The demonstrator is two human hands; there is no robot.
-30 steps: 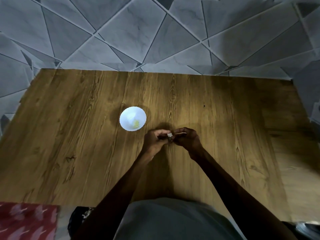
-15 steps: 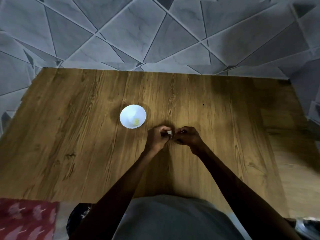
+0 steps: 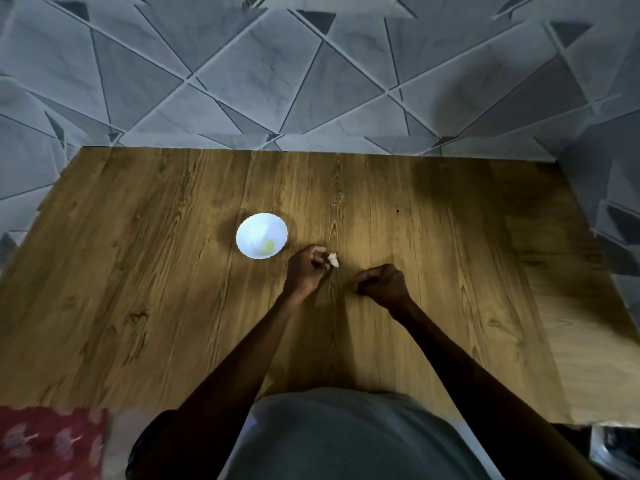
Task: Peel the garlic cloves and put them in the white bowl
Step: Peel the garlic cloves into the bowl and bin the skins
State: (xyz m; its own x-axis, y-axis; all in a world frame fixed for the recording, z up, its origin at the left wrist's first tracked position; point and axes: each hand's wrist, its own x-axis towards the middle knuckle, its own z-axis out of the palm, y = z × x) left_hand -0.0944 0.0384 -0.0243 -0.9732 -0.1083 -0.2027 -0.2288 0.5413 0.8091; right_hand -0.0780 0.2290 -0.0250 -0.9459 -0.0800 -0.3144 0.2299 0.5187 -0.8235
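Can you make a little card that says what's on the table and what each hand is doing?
table: wooden
white bowl: on the table, left of both hands
yellowish piece: small, inside the bowl
garlic clove: pinched at the left hand's fingertips
left hand: holds the clove, just right of the bowl
right hand: fingers curled, apart from the left hand; too dark to tell if it holds peel
red cloth: near left corner
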